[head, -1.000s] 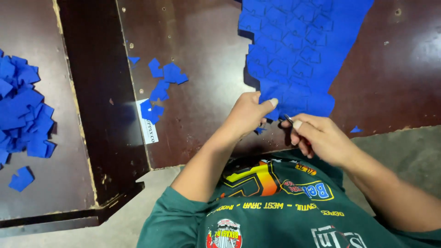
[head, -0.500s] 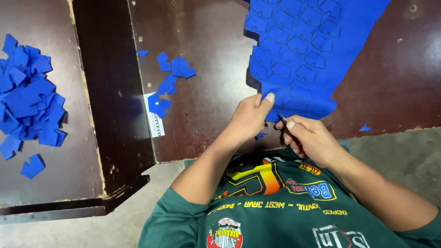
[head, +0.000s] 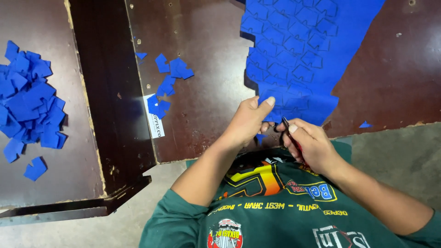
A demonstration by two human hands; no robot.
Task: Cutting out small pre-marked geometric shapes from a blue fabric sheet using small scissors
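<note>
The left hand (head: 248,121) pinches the near edge of the large blue foam sheet marked with cut outlines (head: 303,50), which lies on the dark brown wooden table (head: 206,92). The right hand (head: 310,144) is closed around red-handled scissors (head: 291,135) at that same edge. Loose blue cut foam pieces (head: 167,78) lie to the left; a pile of them (head: 30,101) lies farther left.

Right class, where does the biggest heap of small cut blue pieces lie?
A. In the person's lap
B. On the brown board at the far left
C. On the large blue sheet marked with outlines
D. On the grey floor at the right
B: the heap of small cut blue pieces lies on the brown board at the far left, away from the large blue sheet marked with outlines.
</note>
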